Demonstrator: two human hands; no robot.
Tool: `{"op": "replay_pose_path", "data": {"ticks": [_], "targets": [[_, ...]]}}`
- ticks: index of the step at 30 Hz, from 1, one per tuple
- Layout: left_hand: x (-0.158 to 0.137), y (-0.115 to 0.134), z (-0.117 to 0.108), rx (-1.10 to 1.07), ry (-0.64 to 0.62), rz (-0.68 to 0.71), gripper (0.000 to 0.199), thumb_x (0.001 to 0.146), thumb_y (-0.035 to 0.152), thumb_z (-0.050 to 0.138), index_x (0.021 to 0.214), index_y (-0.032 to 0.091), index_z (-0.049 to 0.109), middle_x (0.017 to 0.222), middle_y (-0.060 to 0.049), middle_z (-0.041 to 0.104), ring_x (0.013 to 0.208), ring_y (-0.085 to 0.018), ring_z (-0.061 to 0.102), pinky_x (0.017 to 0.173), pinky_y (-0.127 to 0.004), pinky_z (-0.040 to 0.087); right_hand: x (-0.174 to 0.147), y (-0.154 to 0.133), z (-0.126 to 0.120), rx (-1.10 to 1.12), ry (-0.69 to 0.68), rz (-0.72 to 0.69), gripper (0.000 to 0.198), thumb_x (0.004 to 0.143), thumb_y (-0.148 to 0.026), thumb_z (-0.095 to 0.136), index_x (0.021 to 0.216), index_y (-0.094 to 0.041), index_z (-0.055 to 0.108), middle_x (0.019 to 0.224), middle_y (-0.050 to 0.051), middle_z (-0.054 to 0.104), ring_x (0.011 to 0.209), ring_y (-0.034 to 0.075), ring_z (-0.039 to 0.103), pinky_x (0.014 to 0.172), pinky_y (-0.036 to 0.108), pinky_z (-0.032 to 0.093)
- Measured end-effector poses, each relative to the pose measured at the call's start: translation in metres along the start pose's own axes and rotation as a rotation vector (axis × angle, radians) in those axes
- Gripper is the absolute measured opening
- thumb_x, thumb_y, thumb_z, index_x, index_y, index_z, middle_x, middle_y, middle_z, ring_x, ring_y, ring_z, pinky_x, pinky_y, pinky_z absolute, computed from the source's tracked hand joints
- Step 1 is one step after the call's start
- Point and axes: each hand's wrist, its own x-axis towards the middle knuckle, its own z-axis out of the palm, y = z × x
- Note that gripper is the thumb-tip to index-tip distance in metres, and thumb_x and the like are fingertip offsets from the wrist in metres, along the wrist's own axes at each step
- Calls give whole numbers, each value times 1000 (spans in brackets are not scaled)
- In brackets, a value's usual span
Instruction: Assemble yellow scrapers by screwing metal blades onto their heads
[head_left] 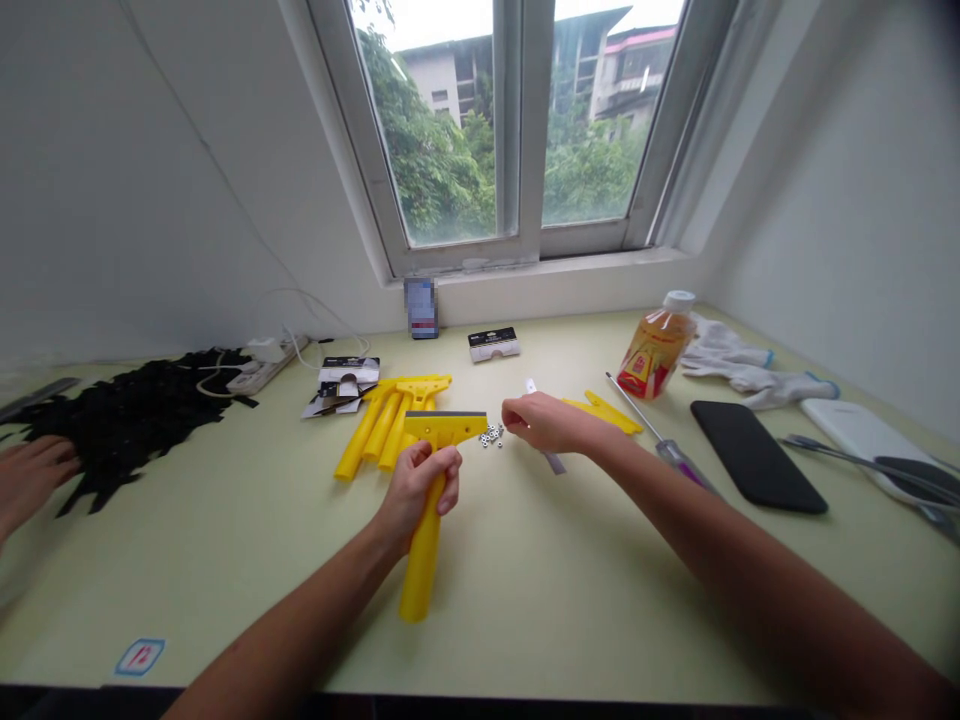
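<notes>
My left hand (421,484) grips a yellow plastic scraper (424,540) by its handle, with the wide head and its dark blade edge up and the handle pointing back toward me. My right hand (541,422) reaches over the pale green table (570,590), its fingertips pinched beside a small heap of silver nuts (491,435). Whether a nut sits between the fingers cannot be seen. A thin metal blade (553,461) lies under that hand. Several more yellow scrapers (384,418) are piled just behind the held one.
A yellow scraper piece (609,410), a screwdriver (664,443), an amber bottle (657,347), white gloves (739,365), a black phone (756,456) and a white tray (862,435) lie to the right. Black strips (127,415), a power strip (259,370) and another person's hand (30,480) are at left.
</notes>
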Motion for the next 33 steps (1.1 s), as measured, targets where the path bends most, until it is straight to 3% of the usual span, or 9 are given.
{"op": "replay_pose_path", "data": {"ticks": [3, 9, 19, 29, 33], "targets": [[2, -1, -1, 35, 7, 26, 29, 82, 35, 61, 66, 16, 47, 46, 6, 44, 35, -3, 36, 40, -19, 24, -2, -10, -17, 64, 51, -27, 13, 88, -24, 51, 91, -22, 64, 79, 1, 68, 70, 14, 59, 61, 23, 42], [4, -6, 2, 78, 17, 85, 29, 83, 35, 61, 67, 15, 48, 45, 6, 44, 35, -4, 36, 41, -20, 23, -15, -39, -43, 325, 171, -132, 13, 87, -25, 58, 89, -21, 69, 79, -1, 70, 69, 11, 62, 67, 22, 46], [1, -9, 5, 86, 56, 139, 27, 84, 34, 62, 71, 15, 50, 54, 5, 47, 38, -5, 41, 40, -20, 24, -18, -65, -28, 268, 273, -233, 9, 87, -18, 58, 87, -20, 67, 81, -1, 66, 72, 11, 58, 71, 24, 44], [0, -10, 5, 59, 21, 159, 23, 85, 32, 61, 74, 15, 51, 56, 6, 46, 38, -4, 40, 39, -20, 25, -12, -61, -13, 403, 338, -227, 4, 83, -23, 65, 82, -23, 69, 106, 5, 53, 106, 18, 52, 94, 34, 41], [-2, -8, 5, 69, 7, 168, 24, 85, 31, 60, 72, 15, 49, 53, 6, 45, 38, -5, 40, 39, -19, 25, -9, -60, -11, 552, 274, -172, 5, 82, -21, 63, 87, -23, 63, 109, 4, 56, 106, 18, 53, 85, 32, 44]]}}
